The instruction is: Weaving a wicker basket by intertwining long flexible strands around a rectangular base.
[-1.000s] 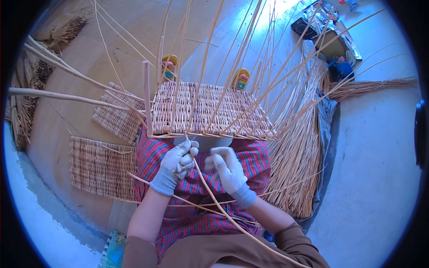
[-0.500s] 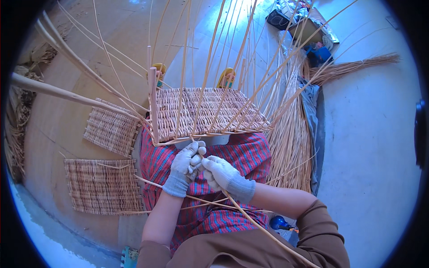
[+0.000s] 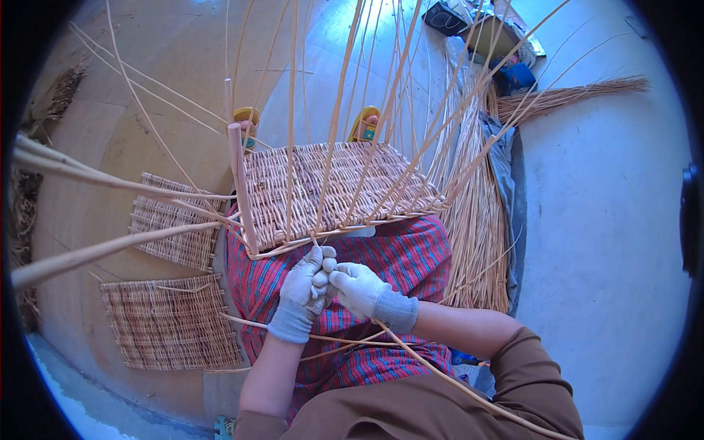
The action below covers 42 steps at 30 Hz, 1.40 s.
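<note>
A woven wicker panel (image 3: 330,180) rests on my lap, with long willow stakes (image 3: 334,110) rising from its edge and a thick peeled stick (image 3: 238,176) standing at its left corner. Just below the near edge, both gloved hands are closed close together. My left hand (image 3: 299,286) grips the thin end of a willow rod that comes out of that edge. The fingers of my right hand (image 3: 359,288) are pinched on the same rod; its long tail (image 3: 447,374) passes under this hand to the lower right. The fingers hide the stretch of rod between them.
Two more woven panels (image 3: 176,227) (image 3: 172,323) lie on the floor at left. A large bundle of pale rods (image 3: 477,249) lies at right, beside a darker bundle (image 3: 579,95). Loose rods cross the striped cloth (image 3: 411,257) on my lap. A blue container (image 3: 517,75) stands far right.
Both hands have moved slightly down, keeping hold of the rod. The panel's left corner has shifted a little left and nearer, and the rods at the left have swung lower.
</note>
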### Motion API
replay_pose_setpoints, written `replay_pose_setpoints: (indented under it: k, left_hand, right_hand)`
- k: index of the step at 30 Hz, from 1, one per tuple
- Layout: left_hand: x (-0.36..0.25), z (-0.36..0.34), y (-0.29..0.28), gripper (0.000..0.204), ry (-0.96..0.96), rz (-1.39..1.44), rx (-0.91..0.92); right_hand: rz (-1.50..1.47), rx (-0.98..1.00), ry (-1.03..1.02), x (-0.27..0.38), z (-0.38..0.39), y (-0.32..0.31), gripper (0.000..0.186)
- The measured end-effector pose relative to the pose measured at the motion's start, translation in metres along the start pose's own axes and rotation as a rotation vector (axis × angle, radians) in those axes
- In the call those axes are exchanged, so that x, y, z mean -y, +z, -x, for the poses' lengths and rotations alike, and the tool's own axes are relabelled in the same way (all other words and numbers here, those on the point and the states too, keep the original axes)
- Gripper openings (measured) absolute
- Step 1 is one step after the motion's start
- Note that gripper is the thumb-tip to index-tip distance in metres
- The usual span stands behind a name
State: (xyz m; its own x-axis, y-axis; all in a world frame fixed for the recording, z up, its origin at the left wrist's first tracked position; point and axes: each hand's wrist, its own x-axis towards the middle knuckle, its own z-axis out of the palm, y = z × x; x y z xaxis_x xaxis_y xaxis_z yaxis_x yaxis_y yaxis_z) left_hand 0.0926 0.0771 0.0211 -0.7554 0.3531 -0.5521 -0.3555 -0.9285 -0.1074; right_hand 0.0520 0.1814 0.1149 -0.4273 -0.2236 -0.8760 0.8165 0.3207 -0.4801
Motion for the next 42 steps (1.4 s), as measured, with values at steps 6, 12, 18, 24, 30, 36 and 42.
replay_pose_setpoints:
  k: [6, 12, 18, 24, 30, 36, 42]
  left_hand:
    - [0.0, -0.004, 0.007, 0.029, -0.005, 0.155, 0.056]
    - [0.006, -0.006, 0.018, 0.028, 0.076, 0.088, -0.073]
    - [0.0, -0.009, 0.015, 0.029, 0.054, 0.144, -0.128]
    - [-0.001, -0.016, 0.01, 0.029, 0.043, 0.11, -0.184]
    - [-0.006, -0.033, -0.004, 0.025, 0.045, 0.172, -0.165]
    - [-0.001, -0.04, -0.012, 0.024, 0.138, 0.181, -0.049]
    - [0.002, 0.018, 0.027, 0.031, 0.371, -0.608, -0.152]
  right_hand:
    - [-0.033, 0.066, -0.021, 0.005, -0.008, -0.01, 0.02]
    - [0.186, -0.027, -0.06, 0.003, -0.019, -0.019, 0.02]
    - [0.128, -0.041, -0.085, -0.006, -0.033, -0.014, 0.018]
    - [0.254, -0.091, -0.055, -0.006, -0.041, -0.016, 0.016]
    - [0.147, -0.075, -0.14, -0.004, -0.05, -0.007, 0.022]
    - [0.153, -0.004, -0.175, 0.012, -0.036, -0.024, 0.027]
    - [0.6, 0.021, -0.501, 0.01, 0.015, -0.054, 0.034]
